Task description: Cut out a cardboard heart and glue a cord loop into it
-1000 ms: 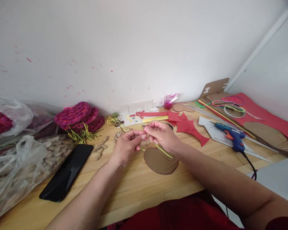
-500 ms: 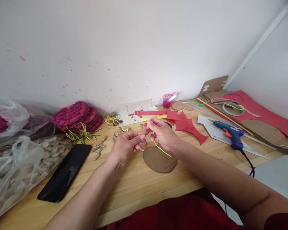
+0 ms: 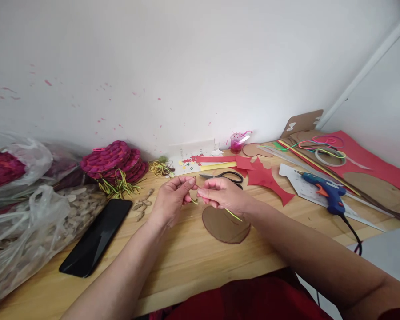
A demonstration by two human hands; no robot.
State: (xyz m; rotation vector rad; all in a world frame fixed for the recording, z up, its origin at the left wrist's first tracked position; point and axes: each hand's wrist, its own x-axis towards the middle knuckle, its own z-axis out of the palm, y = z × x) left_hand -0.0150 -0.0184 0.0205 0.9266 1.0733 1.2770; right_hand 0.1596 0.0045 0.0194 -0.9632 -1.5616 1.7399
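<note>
My left hand (image 3: pixel 171 200) and my right hand (image 3: pixel 224 195) meet above the wooden table (image 3: pixel 186 258), both pinched on a thin yellow-green cord (image 3: pixel 233 215). One cord end trails out below my right hand. Right under the hands lies a brown rounded cardboard piece (image 3: pixel 225 224). Black-handled scissors (image 3: pixel 228 176) lie just behind my right hand.
A black phone (image 3: pixel 96 238) lies left of my hands. Clear plastic bags (image 3: pixel 30 231) of dried seeds fill the left side, with magenta woven discs (image 3: pixel 115 162) behind. Red paper cutouts (image 3: pixel 266 180), a blue glue gun (image 3: pixel 325 191) and coloured cords (image 3: pixel 320 144) lie on the right.
My right hand has dropped lower and closer to my left hand, pulling the cord. The scissors behind it now show. The view has shifted slightly.
</note>
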